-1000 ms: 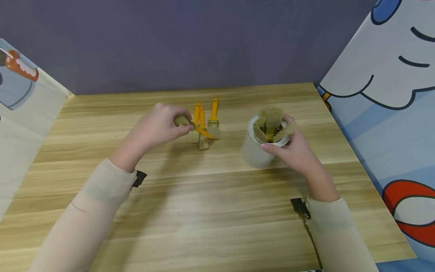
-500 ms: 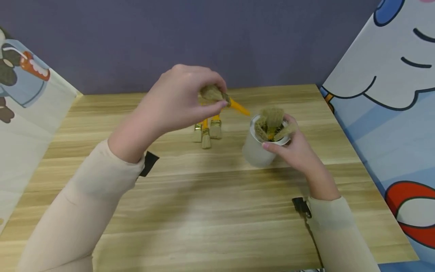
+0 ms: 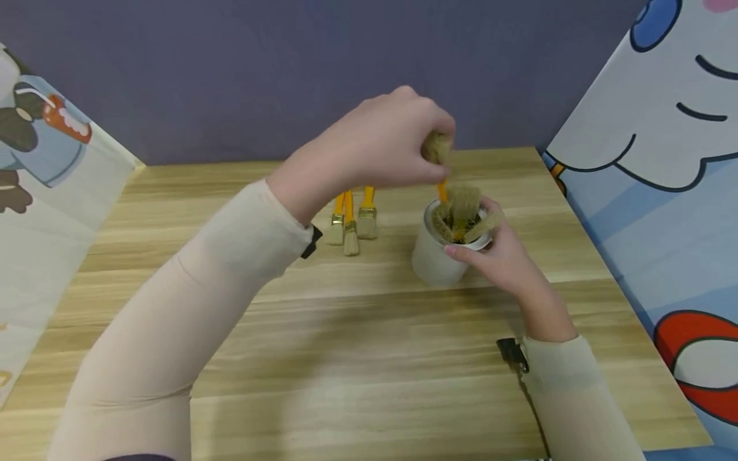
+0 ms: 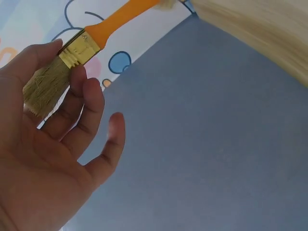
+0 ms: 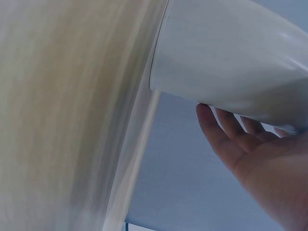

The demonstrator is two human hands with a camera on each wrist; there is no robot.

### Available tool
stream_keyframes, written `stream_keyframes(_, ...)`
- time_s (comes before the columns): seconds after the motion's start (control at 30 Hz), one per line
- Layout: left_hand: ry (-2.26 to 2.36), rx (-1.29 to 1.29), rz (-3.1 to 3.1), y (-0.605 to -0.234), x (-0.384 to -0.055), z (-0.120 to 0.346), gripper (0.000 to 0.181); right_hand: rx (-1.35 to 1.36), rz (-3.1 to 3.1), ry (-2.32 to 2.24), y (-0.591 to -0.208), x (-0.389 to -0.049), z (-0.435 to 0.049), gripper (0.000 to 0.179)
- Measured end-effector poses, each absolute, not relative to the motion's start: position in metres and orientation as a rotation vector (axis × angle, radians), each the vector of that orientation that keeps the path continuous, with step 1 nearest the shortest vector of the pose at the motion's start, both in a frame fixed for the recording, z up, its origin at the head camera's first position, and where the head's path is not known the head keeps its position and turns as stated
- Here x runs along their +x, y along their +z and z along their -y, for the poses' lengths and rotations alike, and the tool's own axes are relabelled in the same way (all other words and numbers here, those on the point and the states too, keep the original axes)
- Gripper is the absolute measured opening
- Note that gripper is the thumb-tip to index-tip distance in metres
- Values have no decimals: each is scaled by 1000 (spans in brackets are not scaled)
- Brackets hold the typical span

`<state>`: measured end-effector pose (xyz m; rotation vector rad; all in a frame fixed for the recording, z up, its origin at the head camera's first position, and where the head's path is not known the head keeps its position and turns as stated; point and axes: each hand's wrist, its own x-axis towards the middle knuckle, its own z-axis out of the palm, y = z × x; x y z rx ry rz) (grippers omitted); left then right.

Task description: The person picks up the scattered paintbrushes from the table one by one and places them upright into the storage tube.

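Observation:
My left hand (image 3: 389,144) pinches a paintbrush (image 4: 79,48) by its brass ferrule, bristles toward the palm. The brush's orange handle points down at the rim of a white can (image 3: 431,256); whether its tip is inside is hidden by other bristles. Around the can's right side curls my right hand (image 3: 507,264), thumb at the near rim. In the right wrist view, its fingers (image 5: 224,139) touch the can's smooth wall. Several paintbrushes (image 3: 464,202) stand in the can with bristles up. To its left, three paintbrushes (image 3: 350,237) lie on the table, their handle ends behind the left arm.
The wood-grain table (image 3: 369,358) ends at a dark grey wall (image 3: 259,77) behind. Cartoon-printed panels (image 3: 680,243) flank it on the right and left. A black strap end (image 3: 510,353) hangs at the right cuff.
My left hand has lifted the paintbrush off the table area and carried it right, over the can, turning its handle from sideways to downward. The right hand and can have stayed put.

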<state>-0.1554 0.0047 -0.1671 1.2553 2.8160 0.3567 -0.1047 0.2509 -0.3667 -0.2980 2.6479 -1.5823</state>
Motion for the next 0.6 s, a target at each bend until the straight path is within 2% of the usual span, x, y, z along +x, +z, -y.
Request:
stream_keyframes(0.13, 276, 1182, -2797, -165, -168, -25, 23, -290, -2633, -1577, -368, -107, -252, 102)
stream_keyframes(0.37, 182, 1150, -2694, -176, -188, -55, 23, -316, -2631, -1597, -368, -109, -252, 100)
stream_keyframes(0.6, 6, 1158, -2651, -185, -191, -58, 25, -335, -2631, -1594, -368, -113, -250, 102)
